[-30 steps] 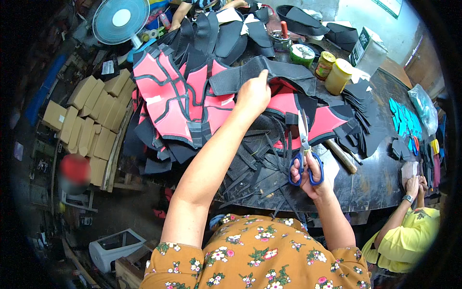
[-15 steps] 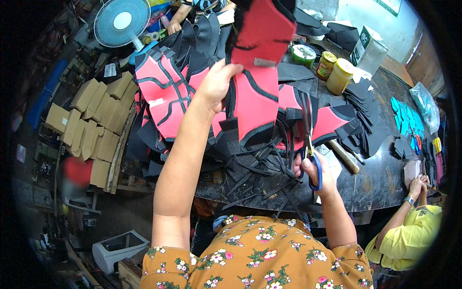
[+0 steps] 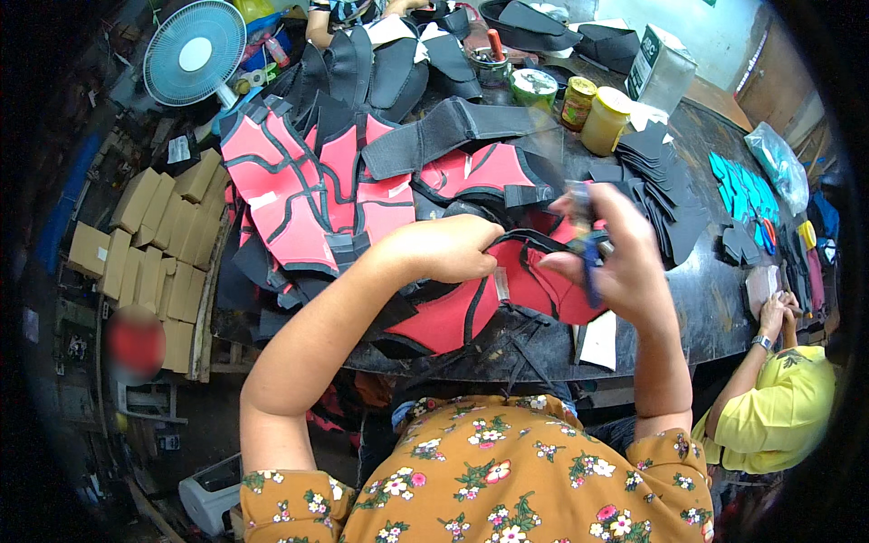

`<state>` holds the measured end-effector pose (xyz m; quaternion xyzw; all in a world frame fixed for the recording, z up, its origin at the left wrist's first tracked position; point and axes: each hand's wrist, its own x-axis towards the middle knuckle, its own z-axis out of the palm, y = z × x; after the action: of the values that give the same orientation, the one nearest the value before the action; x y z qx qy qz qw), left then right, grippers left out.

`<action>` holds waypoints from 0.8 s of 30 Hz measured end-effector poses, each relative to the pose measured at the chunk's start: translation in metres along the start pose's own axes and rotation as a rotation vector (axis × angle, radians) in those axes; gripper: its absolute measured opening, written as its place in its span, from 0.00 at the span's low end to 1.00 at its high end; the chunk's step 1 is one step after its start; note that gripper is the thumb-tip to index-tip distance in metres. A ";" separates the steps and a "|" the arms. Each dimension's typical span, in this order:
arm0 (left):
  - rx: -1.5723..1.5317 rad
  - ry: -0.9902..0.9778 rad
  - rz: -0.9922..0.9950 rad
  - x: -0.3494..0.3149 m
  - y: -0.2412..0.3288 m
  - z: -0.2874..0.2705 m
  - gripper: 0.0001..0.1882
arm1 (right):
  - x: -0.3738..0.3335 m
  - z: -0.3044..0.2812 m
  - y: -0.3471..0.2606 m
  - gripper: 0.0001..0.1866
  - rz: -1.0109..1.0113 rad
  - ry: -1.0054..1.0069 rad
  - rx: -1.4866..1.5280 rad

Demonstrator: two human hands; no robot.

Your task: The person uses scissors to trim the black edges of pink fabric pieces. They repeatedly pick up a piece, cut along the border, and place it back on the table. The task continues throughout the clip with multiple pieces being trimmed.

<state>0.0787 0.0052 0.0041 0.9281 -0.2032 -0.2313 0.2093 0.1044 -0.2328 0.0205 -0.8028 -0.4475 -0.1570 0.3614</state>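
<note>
My left hand [image 3: 460, 250] pinches the upper edge of a pink fabric piece with black trim [image 3: 444, 319], lying curved at the table's near edge. Beside its right end is my right hand [image 3: 629, 258], closed around scissors with blue handles [image 3: 591, 273]. Hand and scissors are smeared by motion, so I cannot tell whether the blades touch the fabric. More pink pieces with black binding [image 3: 294, 228] are heaped beyond my left forearm. Loose black strips [image 3: 520, 348] poke out under the held piece.
Black cut pieces [image 3: 665, 195] are stacked at right, near a yellow jar [image 3: 605, 122] and a tin [image 3: 661, 68]. Turquoise pieces [image 3: 742, 195] lie farther right, above a co-worker in yellow [image 3: 774, 407]. At left are a fan [image 3: 194, 56] and cardboard boxes [image 3: 149, 244].
The raised pink piece has come down to the table's near edge, with my left hand still on it. My right hand has moved up and closer to the fabric, turning the scissors.
</note>
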 end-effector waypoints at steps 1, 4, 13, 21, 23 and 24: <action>0.010 -0.009 0.022 -0.002 0.004 -0.005 0.26 | 0.002 0.010 0.002 0.24 0.071 -0.062 0.159; -0.025 0.015 0.145 -0.013 0.004 -0.027 0.29 | 0.006 0.019 0.017 0.19 0.378 -0.400 0.322; -1.733 0.594 0.492 -0.042 -0.036 0.000 0.46 | -0.001 0.048 0.037 0.09 0.791 0.345 1.211; -0.951 0.919 0.130 0.001 0.023 0.110 0.24 | 0.003 0.095 0.018 0.11 0.758 0.427 1.182; -1.197 0.847 0.126 -0.006 0.017 0.094 0.23 | 0.001 0.090 0.019 0.11 0.730 0.348 1.080; -1.309 0.810 0.108 -0.012 0.012 0.085 0.22 | -0.003 0.083 0.022 0.11 0.748 0.265 0.968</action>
<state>0.0225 -0.0243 -0.0541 0.6161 0.0227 0.0637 0.7847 0.1147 -0.1821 -0.0479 -0.6241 -0.1081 0.1022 0.7671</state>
